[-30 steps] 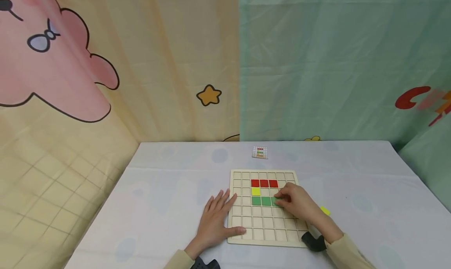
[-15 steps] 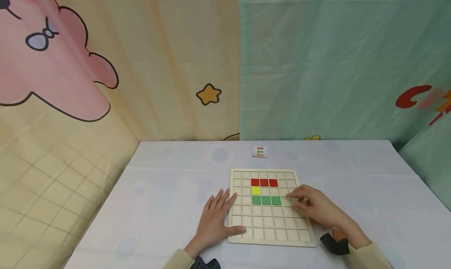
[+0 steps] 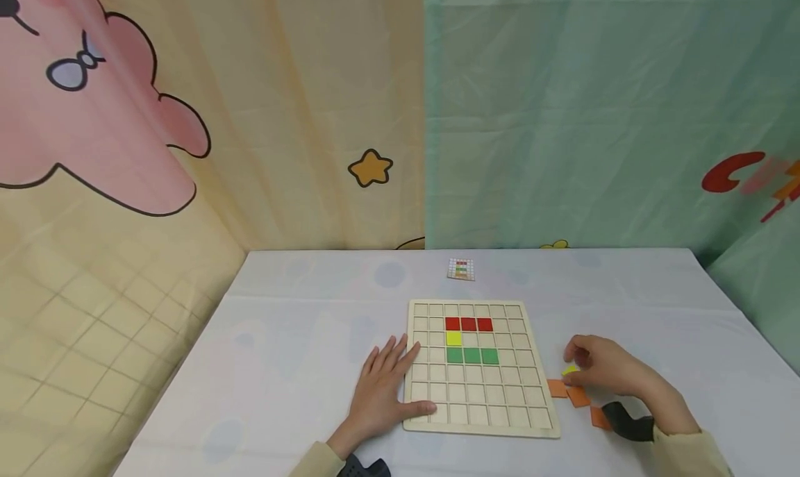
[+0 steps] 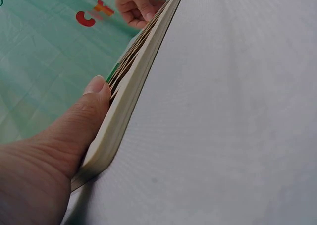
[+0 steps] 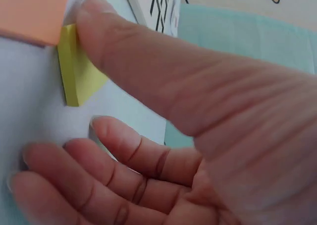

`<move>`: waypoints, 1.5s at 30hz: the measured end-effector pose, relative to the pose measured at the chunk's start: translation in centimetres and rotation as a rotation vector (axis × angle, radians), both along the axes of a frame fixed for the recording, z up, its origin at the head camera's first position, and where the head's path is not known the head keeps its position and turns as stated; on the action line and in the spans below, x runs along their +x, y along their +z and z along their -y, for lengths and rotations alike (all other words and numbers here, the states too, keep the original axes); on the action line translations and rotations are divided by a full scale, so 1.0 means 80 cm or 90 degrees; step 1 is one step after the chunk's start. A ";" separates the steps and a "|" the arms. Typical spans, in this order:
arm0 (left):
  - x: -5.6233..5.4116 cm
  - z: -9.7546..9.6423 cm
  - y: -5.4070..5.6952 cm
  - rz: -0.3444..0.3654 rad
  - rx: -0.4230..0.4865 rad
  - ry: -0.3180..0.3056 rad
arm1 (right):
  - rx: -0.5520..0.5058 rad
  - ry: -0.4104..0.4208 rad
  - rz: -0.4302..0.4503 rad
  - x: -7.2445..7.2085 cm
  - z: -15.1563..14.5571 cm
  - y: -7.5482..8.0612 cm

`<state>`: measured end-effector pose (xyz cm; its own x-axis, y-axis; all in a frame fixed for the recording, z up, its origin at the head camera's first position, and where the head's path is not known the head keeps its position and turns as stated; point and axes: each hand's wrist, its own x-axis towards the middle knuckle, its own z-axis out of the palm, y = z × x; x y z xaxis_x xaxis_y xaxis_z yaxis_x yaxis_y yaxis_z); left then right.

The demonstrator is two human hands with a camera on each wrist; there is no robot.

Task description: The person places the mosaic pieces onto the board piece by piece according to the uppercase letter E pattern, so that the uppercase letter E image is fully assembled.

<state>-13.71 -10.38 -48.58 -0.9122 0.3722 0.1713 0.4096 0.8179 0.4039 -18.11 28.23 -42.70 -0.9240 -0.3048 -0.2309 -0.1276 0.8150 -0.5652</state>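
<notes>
My left hand (image 3: 381,387) lies spread on the left edge of a wooden grid board (image 3: 476,414); in the left wrist view its thumb (image 4: 81,113) rests along the board's rim. Set in the grid are a row of red tiles (image 3: 469,324), one yellow tile (image 3: 453,338) and a row of green tiles (image 3: 472,355). Right of the board, my right hand (image 3: 615,369) is over a loose yellow tile (image 5: 86,76). The thumb (image 5: 124,51) overlaps that tile in the right wrist view, while the other fingers stay apart from it, loosely bent.
Several orange tiles (image 3: 578,396) lie beside the board's right edge, partly under the right hand and its black wrist strap (image 3: 628,423). A small card (image 3: 461,269) printed with a coloured grid lies behind the board. Printed curtains (image 3: 562,116) hang behind the table.
My right hand has left the third green tile in the grid and moved right, off the board, to the loose yellow tile. The orange tiles have come into view. The left hand stays put.
</notes>
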 end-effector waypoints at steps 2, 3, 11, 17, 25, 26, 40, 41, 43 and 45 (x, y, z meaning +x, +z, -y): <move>0.000 0.000 0.000 0.000 0.001 -0.001 | 0.026 -0.044 0.016 0.000 -0.002 -0.001; 0.000 0.000 0.000 0.000 -0.001 0.000 | 0.034 -0.060 0.023 0.001 -0.002 -0.001; 0.000 -0.001 0.000 0.000 0.000 0.000 | -0.018 0.008 -0.045 0.001 0.000 -0.005; 0.000 -0.001 0.001 0.015 0.004 0.004 | -0.047 0.015 -0.103 0.002 0.005 -0.009; 0.001 -0.002 0.002 0.018 0.007 0.003 | -0.090 -0.024 -0.272 0.007 0.042 -0.009; 0.001 -0.002 0.002 0.018 0.008 0.003 | -0.108 -0.024 -0.281 0.009 0.050 -0.010; 0.000 -0.002 0.003 0.015 0.007 0.003 | -0.244 0.171 -0.131 0.012 0.164 -0.026; 0.000 -0.002 0.003 0.015 0.006 0.003 | -0.242 0.167 -0.129 0.011 0.169 -0.026; 0.000 -0.002 0.003 0.015 0.005 0.003 | -0.240 0.156 -0.133 0.009 0.177 -0.028; 0.000 -0.002 0.003 0.013 0.001 0.003 | -0.240 0.146 -0.139 0.007 0.183 -0.030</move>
<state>-13.73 -10.24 -48.34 -0.9172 0.3680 0.1529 0.3976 0.8192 0.4134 -17.56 13.61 -45.10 -0.8375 -0.5316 0.1260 -0.4281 0.4953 -0.7559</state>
